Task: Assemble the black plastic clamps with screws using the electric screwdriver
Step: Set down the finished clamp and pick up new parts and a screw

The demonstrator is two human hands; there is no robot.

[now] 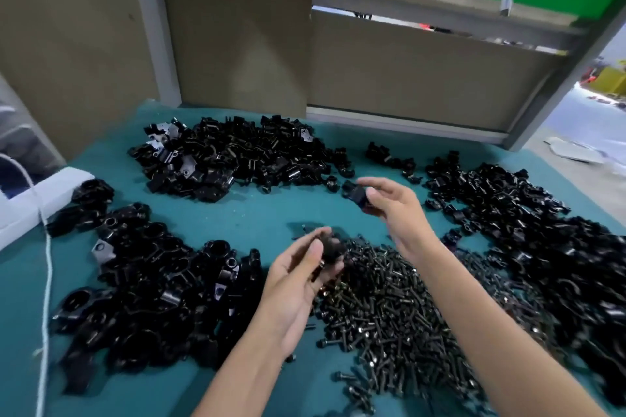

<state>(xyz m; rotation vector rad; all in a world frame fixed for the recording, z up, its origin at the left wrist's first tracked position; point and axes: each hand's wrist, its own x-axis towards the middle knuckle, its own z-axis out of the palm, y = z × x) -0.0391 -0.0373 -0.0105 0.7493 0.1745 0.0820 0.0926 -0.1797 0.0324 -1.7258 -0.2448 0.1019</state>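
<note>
- Left hand (pixel 298 281): palm turned up, fingers and thumb curled round a small dark part (pixel 333 250). Motion blur; I cannot tell if it is a clamp half or a screw.
- Right hand (pixel 399 213): held up and to the right of the left-hand grip, well apart from it. Thumb and fingertips pinch a black plastic clamp piece (pixel 355 196) at its right end, and the piece juts out to the left of the fingers. The grip is narrow, and the piece is lifted off the surface.
- Heap of black metal screws (pixel 389 315): directly under and to the right of the left-hand grip, below the right forearm. A few strays lie at its near edge.
- Far heap of black plastic clamp parts (pixel 237 159): beyond both grips, to the left of the right-hand pinch. Loose pieces lie just beyond the pinched piece.
- Left heap of black ring-shaped clamp parts (pixel 142 284): to the left of the left-hand grip, near the wrist.
- Right heap of black clamp parts (pixel 548 240): to the right of the right-hand grip, running down alongside the forearm.
- Teal cloth-like bench mat (pixel 257 213): under all the heaps, with a bare patch between the two grips and the far heap.
- White cord (pixel 48 267) and white flat box (pixel 37 200): far left of both grips, at the mat edge.
- Brown cardboard panels (pixel 237 27): upright behind the far heap.
</note>
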